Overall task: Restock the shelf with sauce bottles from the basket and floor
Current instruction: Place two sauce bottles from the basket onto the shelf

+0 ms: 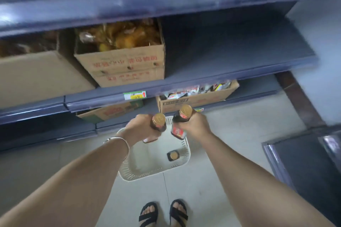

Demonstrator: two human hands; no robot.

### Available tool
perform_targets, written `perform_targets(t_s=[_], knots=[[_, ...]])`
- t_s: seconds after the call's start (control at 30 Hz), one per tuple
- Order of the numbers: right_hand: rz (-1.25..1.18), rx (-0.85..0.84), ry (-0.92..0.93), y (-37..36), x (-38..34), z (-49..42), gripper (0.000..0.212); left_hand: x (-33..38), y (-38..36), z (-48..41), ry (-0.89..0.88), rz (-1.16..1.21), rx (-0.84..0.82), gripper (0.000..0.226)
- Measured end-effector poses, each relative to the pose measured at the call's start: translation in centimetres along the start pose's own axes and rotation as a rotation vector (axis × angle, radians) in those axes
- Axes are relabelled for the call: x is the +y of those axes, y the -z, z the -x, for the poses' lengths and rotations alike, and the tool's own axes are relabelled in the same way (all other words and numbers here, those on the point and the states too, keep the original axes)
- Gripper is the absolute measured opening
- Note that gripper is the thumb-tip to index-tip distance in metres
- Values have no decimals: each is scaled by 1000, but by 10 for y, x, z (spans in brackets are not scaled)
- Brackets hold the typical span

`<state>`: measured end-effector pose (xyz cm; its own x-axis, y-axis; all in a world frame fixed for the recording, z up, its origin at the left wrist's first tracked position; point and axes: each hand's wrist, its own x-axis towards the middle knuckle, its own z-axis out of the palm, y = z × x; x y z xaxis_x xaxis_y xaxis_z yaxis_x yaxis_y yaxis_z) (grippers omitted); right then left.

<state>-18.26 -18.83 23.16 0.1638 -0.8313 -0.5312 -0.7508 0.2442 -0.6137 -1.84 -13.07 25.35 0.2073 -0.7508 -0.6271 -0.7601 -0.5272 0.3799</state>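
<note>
My left hand (pixel 140 128) grips a dark sauce bottle (pixel 158 122) with a gold cap, held above the white basket (pixel 132 173) on the floor. My right hand (pixel 193 125) grips a second dark sauce bottle (pixel 181 121) with a gold cap and red label, just right of the first. A third sauce bottle (pixel 173 155) stands upright inside the basket near its right wall. The blue shelf (pixel 230 55) in front of me has a bare stretch on its right half.
A cardboard box (pixel 127 64) of yellow packets sits on the shelf's left half, beside another box (pixel 36 77). Lower boxes (pixel 195 100) sit under the shelf. A dark unit (pixel 304 162) stands at right. My sandalled feet (pixel 163 213) are near the basket.
</note>
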Motion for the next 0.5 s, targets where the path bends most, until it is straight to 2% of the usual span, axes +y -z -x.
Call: perform_targets(t_s=[0.1, 0.23, 0.37, 0.5], knots=[[6, 54, 28, 60, -32, 42, 43, 52, 47, 40, -111, -91, 10, 36], [-25, 150, 52, 127, -54, 97, 42, 111, 85, 88, -248, -92, 69, 49], [-75, 283, 7, 167, -48, 155, 49, 151, 93, 137, -409, -104, 96, 47], [-122, 426, -50, 199, -27, 226, 45, 188, 87, 189, -564, -129, 58, 56]])
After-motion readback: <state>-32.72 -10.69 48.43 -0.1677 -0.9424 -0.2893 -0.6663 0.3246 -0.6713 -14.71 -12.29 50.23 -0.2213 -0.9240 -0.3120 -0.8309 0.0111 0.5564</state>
